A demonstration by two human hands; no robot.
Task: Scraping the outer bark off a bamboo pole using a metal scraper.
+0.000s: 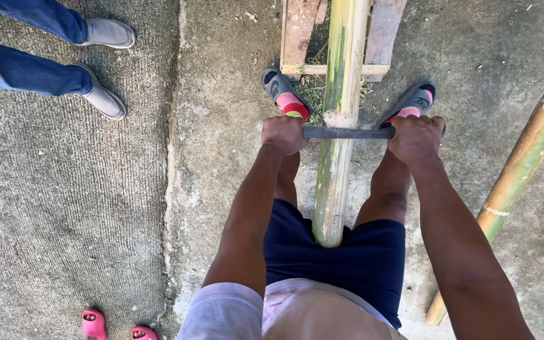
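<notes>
Shirt hem: our pale shirt [297, 311] fills the bottom edge, with dark blue shorts [335, 255] just beyond it, and we are looking straight down.
Bamboo pole: a long green-yellow bamboo pole [335, 157] runs away from us between our legs, its near end tucked against the shorts, its far end lying over a wooden frame [298, 31] at the top.
Blade: a dark, flat drawknife blade [347, 133] lies crosswise on the pole, touching it just below a pale node ring.
Left hand: our left hand [283, 135] is clenched into a tight fist on the blade's left end; the fingers are curled under, out of sight.
Right hand: our right hand [418, 137] is wrapped hard around the right end, knuckles up, no gap showing.
Progress: we judge the scraping is partway. Near us the pole looks paler and streaked, while green skin shows beyond the blade and along one side, so plenty seems left.
Feet: our sandals [284, 94] sit on either side of the pole, beside the frame.
Second pole: another bamboo pole [524, 164] lies slanted on the concrete floor [221, 157] to our right, well apart and untouched.
Bystanders: someone in jeans and grey shoes [105, 101] stands at upper left; pink sandals [94, 324] peek in at lower left.
</notes>
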